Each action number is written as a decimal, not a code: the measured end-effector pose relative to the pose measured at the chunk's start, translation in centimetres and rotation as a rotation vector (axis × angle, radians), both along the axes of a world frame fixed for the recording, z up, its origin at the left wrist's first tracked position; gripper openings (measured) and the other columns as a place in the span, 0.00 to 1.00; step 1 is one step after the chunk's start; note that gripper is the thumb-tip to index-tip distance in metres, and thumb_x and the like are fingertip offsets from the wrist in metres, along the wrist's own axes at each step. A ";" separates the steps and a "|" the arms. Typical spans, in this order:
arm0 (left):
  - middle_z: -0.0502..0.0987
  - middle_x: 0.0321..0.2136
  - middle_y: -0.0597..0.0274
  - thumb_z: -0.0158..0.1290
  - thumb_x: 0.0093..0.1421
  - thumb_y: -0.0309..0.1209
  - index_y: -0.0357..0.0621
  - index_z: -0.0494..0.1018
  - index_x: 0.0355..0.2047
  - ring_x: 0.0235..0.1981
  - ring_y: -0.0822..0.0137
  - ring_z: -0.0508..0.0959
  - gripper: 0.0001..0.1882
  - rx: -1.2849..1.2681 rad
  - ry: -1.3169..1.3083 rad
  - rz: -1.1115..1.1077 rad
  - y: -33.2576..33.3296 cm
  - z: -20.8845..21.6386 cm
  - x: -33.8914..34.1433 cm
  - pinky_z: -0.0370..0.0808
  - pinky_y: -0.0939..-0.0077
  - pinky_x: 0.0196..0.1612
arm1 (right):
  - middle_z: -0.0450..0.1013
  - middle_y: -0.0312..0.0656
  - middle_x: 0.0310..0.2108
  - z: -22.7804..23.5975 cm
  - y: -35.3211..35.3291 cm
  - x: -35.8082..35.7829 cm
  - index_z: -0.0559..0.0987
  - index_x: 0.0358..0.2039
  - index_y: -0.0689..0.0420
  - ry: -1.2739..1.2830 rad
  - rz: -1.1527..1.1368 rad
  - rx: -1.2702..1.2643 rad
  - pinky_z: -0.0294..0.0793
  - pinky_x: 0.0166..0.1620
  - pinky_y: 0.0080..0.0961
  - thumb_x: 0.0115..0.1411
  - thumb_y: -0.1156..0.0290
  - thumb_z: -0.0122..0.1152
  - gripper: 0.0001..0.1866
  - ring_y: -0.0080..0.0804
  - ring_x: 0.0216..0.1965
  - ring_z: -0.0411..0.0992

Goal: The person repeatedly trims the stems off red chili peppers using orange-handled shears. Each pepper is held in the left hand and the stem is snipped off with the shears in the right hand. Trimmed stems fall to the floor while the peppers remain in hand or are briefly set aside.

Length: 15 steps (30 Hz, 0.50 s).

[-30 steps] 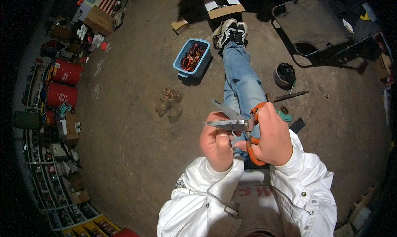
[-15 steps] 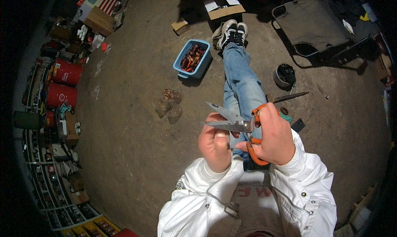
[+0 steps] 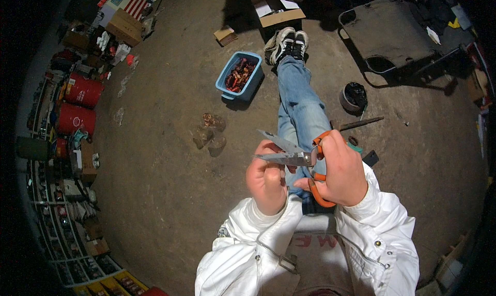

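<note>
My right hand (image 3: 344,172) grips the orange handles of large scissors (image 3: 298,159), fingers and thumb spreading the loops apart. The blades stand open and point left, over my left hand (image 3: 267,185). That hand is closed, its fingers curled and thumb bent just under the lower blade. A small dark reddish bit shows by its fingertips, but what it holds is mostly hidden. Both hands hang above my outstretched legs (image 3: 299,94) in blue jeans.
A blue tub (image 3: 251,86) of reddish-brown scraps stands left of my legs, with several small copper-coloured clumps (image 3: 211,121) nearer. To the right are a dark bucket (image 3: 353,100), a rod-like tool (image 3: 361,123), a phone (image 3: 371,158) and a folding seat (image 3: 392,35). Red drums (image 3: 77,119) line the left.
Both hands and the scissors keep nearly the same pose. The blades look very slightly closer together, and the whole view has shifted a little.
</note>
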<state>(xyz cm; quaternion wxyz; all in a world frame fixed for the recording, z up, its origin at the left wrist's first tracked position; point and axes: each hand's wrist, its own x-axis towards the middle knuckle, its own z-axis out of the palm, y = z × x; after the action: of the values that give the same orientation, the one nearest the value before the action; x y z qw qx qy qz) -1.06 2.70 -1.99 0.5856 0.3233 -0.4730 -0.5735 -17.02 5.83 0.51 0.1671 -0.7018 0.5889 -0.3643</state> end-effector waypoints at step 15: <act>0.67 0.33 0.58 0.42 0.63 0.29 0.33 0.69 0.31 0.28 0.73 0.69 0.11 0.111 0.115 -0.045 -0.2 0.4 -0.4 0.67 0.79 0.32 | 0.68 0.45 0.23 -1.4 0.2 -0.3 0.74 0.33 0.59 -0.283 0.118 0.127 0.68 0.24 0.30 0.47 0.57 0.74 0.23 0.39 0.23 0.70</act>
<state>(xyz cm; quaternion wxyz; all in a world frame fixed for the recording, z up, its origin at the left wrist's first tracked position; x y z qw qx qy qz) -1.48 2.49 -1.59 0.5801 0.3111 -0.4130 -0.6294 -17.28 6.00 -0.92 0.3135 -0.6648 0.5393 -0.4109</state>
